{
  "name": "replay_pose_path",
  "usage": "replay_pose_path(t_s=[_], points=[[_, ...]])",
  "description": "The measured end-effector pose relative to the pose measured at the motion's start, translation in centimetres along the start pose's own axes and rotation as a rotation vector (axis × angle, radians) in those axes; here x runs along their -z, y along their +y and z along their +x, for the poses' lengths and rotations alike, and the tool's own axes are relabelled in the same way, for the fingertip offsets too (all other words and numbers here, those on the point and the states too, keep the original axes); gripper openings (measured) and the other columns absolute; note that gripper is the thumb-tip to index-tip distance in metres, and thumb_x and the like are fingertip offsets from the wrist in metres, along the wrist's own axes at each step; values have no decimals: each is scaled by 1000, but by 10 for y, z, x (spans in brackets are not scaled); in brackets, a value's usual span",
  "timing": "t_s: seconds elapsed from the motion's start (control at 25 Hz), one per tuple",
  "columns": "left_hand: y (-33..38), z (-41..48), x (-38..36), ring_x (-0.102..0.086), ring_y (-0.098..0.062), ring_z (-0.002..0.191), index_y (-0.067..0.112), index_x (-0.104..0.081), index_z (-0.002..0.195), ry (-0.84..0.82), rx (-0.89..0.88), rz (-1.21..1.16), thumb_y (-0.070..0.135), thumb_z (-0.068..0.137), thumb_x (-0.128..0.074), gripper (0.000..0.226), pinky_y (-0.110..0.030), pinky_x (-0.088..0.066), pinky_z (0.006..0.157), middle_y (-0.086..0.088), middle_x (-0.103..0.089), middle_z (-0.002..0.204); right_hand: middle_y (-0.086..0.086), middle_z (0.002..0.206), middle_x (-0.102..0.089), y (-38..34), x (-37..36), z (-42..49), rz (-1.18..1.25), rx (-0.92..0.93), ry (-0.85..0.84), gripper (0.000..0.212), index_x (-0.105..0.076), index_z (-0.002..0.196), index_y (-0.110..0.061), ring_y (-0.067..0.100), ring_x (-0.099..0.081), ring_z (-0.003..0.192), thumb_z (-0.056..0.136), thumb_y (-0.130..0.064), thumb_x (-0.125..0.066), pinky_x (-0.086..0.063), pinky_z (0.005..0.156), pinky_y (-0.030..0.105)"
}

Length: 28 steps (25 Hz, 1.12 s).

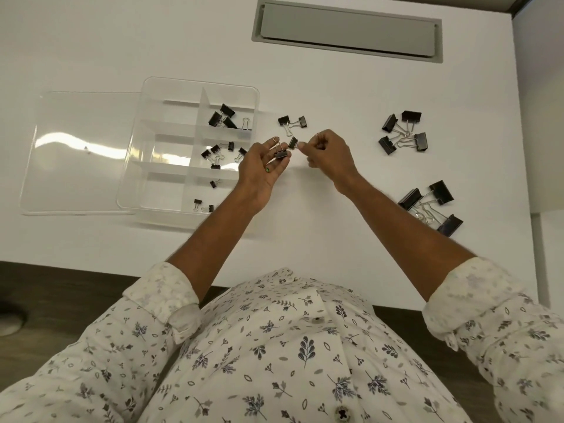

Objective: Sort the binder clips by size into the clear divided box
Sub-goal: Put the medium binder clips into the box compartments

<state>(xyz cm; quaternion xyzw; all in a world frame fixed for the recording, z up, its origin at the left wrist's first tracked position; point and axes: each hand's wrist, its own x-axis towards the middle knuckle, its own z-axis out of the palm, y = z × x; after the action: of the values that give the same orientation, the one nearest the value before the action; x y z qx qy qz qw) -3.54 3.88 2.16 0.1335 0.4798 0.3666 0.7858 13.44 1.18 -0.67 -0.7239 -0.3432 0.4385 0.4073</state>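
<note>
Roughly half done, judging by counts. Sorted so far in the clear divided box (pixel 161 190) at 9 o'clock of the hands: medium clips (pixel 222 119) in 1 right-column cell, small clips (pixel 215 152) in the next cell nearer, tiny clips (pixel 203 204) across the 2 nearest cells. None seen in the left column. Lid (pixel 82 151) off, lying further toward 9. Left to sort on the table (pixel 305 71): loose pair (pixel 293 122) at 12 o'clock just past the hands, 4 large clips (pixel 403 132) at 2 o'clock, 3 largest clips (pixel 430 206) at 4 o'clock, well apart from the box. Both forearms extended, hands nearly meeting. Left hand (pixel 265 166) curled, pinching held clip (pixel 280 154), wire loop pointing toward 12. Right hand (pixel 329 154) curled, pinching second clip (pixel 293 142) at the fingertips, apparently by its wire handle; exact grip too small to confirm.
</note>
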Motion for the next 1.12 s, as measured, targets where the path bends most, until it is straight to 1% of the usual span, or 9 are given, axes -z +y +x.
replay_pose_path(t_s=[0.16,0.32,0.44,0.56,0.64,0.72,0.88,1.0,1.12], points=[[8,-5,10,-65,-29,112,-1,-56,137,-23,-26,104,12,101,-39,42,-36,-51,109,-19,-66,133,-5,79,-60,8,-14,17,-495,215,36,39,-62,116,-19,16,-59,77,84,-36,-77,-44,71,29],[15,-9,20,-65,-30,121,1,-55,138,-40,-50,191,15,103,-40,40,-37,-50,110,-17,-66,135,4,113,-66,16,-24,29,-653,280,-17,52,-58,135,-23,25,-61,108,87,-37,-74,-45,86,33],[18,-13,26,-66,-27,115,1,-56,138,-43,-52,208,16,104,-42,39,-36,-51,109,-16,-66,135,4,120,-66,16,-28,32,-707,292,-10,43,-61,128,-23,27,-60,113,89,-35,-72,-47,88,37],[20,-16,32,-66,-26,113,2,-56,137,-46,-51,219,17,105,-43,38,-36,-51,109,-16,-66,135,0,107,-66,18,-30,34,-743,290,16,29,-64,115,-19,25,-61,103,90,-32,-70,-47,80,34],[22,-17,34,-66,-27,115,2,-56,137,-47,-54,219,18,105,-44,38,-36,-51,109,-15,-66,134,-5,90,-63,16,-30,31,-570,210,32,26,-67,109,-17,17,-60,87,90,-35,-72,-44,75,29],[25,-17,36,-66,-27,115,2,-56,136,-50,-58,210,19,105,-45,37,-36,-51,108,-16,-66,134,-8,77,-61,1,-29,20,-111,1,12,23,-70,99,-17,11,-56,74,90,-38,-73,-47,72,27],[33,-16,36,-67,-28,110,5,-59,130,-58,-67,182,21,104,-52,32,-36,-53,105,-15,-68,129,1,82,-63,-39,-29,-3,703,-327,-168,17,-68,91,-11,13,-58,74,96,-28,-68,-54,78,25],[46,-15,36,-68,-27,103,7,-62,118,-23,-90,169,24,102,-55,23,-37,-54,104,-13,-70,116,15,98,-65,-61,-41,-13,926,-388,-224,26,-66,103,1,24,-65,90,99,-22,-54,-60,83,29],[70,-10,43,-68,-26,98,8,-64,116,75,-127,142,32,105,-52,29,-36,-56,100,-10,-71,106,20,105,-61,-88,-64,-14,956,-393,-211,32,-64,109,7,30,-62,103,101,-17,-43,-59,93,34]])
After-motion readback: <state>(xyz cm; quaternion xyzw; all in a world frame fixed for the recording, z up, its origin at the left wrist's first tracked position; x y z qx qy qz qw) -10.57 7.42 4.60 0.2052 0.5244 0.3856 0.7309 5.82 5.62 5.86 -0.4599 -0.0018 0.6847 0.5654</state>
